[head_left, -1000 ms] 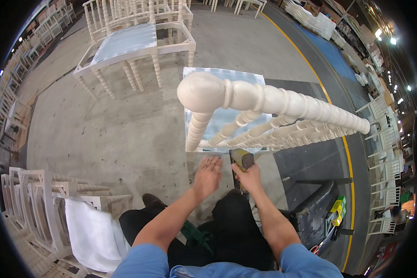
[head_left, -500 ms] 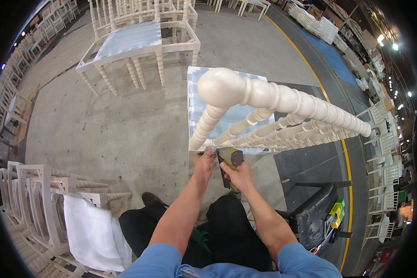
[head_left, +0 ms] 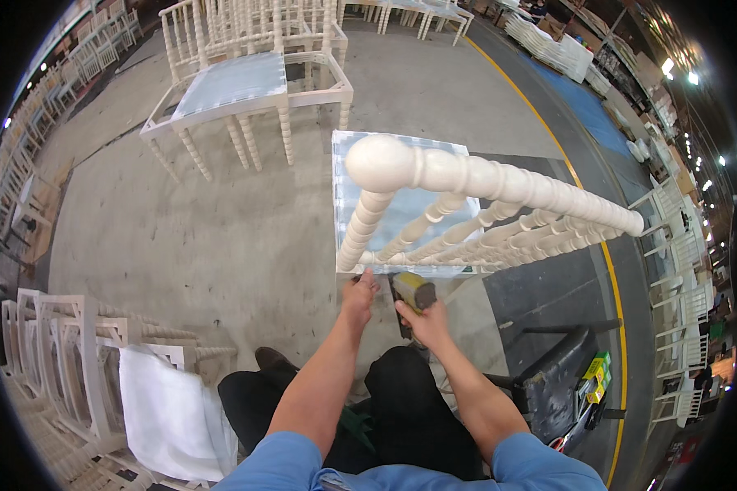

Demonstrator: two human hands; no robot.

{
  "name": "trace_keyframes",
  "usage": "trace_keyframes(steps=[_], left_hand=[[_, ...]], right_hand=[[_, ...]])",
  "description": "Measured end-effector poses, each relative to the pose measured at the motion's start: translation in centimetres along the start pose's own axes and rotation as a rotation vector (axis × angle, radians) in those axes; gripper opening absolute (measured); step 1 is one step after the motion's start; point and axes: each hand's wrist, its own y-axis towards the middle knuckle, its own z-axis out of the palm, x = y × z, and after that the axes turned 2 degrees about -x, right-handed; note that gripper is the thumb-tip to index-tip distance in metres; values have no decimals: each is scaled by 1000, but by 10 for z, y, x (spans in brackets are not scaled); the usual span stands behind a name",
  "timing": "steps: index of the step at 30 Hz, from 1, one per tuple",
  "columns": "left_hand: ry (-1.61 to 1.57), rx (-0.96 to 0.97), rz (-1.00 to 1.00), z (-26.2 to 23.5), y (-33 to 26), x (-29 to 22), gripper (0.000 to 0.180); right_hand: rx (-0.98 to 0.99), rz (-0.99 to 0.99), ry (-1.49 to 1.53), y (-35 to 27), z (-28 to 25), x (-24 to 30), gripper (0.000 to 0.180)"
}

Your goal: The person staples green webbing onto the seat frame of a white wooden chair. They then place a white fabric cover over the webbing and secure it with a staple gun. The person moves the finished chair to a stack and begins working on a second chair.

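A cream chair with a turned-spindle back (head_left: 499,182) stands before me, its back nearest to me. Beyond the spindles lies its seat (head_left: 346,190), a pale blue panel with white marks round the edge. My left hand (head_left: 359,298) is at the lower left corner of the chair back, fingers bent together against the rear edge; a small dark thing shows there, too hidden to name. Gripped in my right hand (head_left: 427,324) is a yellow-and-black staple gun (head_left: 415,291), upright just right of the left hand and close to the rear edge; its nose is hidden.
Cream chairs (head_left: 229,86), one with a blue seat panel, stand at the far left. Near left are stacked chair frames (head_left: 78,360) with a white cloth (head_left: 172,413) over them. At right sits a black stool (head_left: 557,380) with a yellow-green box (head_left: 598,375). More chairs line the right.
My right hand has drawn the staple gun slightly right and down, widening the gap to my left hand. The left hand stays at the rear edge. The whole view has shifted a little.
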Motion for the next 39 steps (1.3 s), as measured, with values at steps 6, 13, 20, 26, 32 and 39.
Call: trace_keyframes(steps=[6, 13, 20, 26, 32, 39], left_hand=[[380, 105, -159, -56, -60, 6, 58], [762, -27, -260, -86, -142, 2, 53], [770, 55, -224, -85, -204, -3, 54], [739, 28, -235, -90, -245, 5, 50], [829, 4, -225, -100, -259, 5, 48], [827, 82, -215, -98, -246, 13, 45]], right_hand=[[-257, 128, 148, -60, -104, 17, 30], [-545, 341, 433, -130, -318, 6, 37], [-492, 607, 534, -215, -432, -104, 47], [-831, 614, 12, -249, -465, -142, 59], [-836, 767, -894, -259, -434, -104, 86], [-810, -251, -931, -225, -412, 23, 46]])
